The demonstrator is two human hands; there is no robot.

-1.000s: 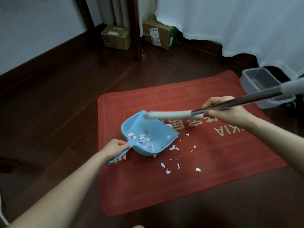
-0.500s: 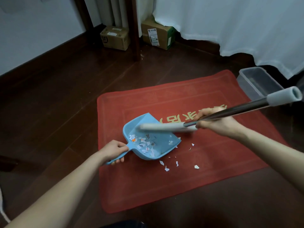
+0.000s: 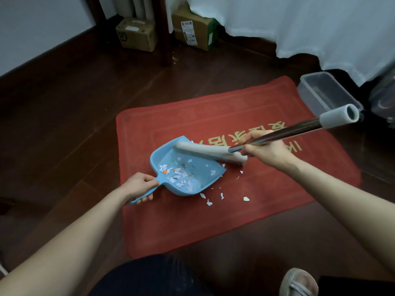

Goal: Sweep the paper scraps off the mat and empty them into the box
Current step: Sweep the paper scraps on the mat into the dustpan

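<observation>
A red mat (image 3: 267, 195) lies on the dark wooden floor. My left hand (image 3: 140, 185) grips the handle of a blue dustpan (image 3: 162, 159) that rests on the mat with a heap of paper scraps (image 3: 179, 175) inside. My right hand (image 3: 265, 149) holds the metal shaft of a broom (image 3: 284, 132); its pale head (image 3: 205, 150) lies across the pan's far edge. Several loose scraps (image 3: 222, 196) lie on the mat just in front of the pan's lip. A clear plastic box (image 3: 316, 97) stands off the mat's far right corner.
Two cardboard boxes (image 3: 136, 34) (image 3: 194, 28) sit against the far wall beside a dark wooden post (image 3: 164, 30). A white curtain (image 3: 299, 24) hangs at the back right. My knee (image 3: 154, 276) and a slippered foot (image 3: 299, 282) are at the bottom edge.
The broom head has swung left and further over the dustpan's far edge, and my right hand has moved closer to the pan. The view has tilted down, showing my knee and foot.
</observation>
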